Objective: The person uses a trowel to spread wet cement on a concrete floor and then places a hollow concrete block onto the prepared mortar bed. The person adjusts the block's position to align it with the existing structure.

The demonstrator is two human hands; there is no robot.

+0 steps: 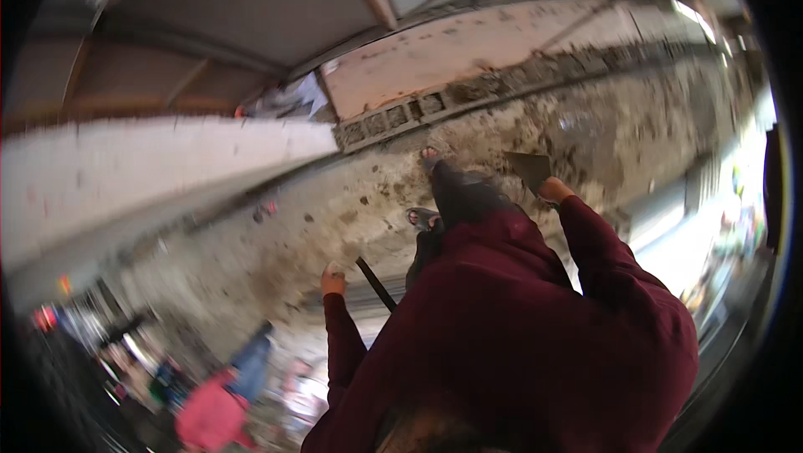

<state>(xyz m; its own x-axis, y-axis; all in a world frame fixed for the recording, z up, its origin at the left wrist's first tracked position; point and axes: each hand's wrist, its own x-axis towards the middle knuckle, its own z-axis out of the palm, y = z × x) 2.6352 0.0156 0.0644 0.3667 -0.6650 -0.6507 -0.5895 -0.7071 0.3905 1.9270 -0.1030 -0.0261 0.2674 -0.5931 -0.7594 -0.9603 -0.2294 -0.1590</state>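
And there it is, out on the right: the trowel [531, 170], its flat, dark blade jutting forward of the right hand [553, 191], tip over to the left. That hand is wrapped around the handle end, the grip itself hidden by the fingers. Behind the trowel lies the brown ground [335, 202], stained and spotted with dark lumps; how high the blade hangs above it, the view doesn't tell.

Across to the left hand [333, 280], well apart from the right, fingers bent in. Something pale shows by the fingertips, but it's too blurred to tell whether that hand is pinching anything. Just beside it, to the right, a dark bar [376, 284] slants toward the body, apart from the hand.

Maroon sleeves on both arms, and farther ahead dark sandals [416, 217] on the ground. Beyond the feet, a row of blocks [393, 120] lines the foot of a pinkish wall [468, 56]. Down at lower left, blurred, another person [213, 413] in a red top and blue trousers.
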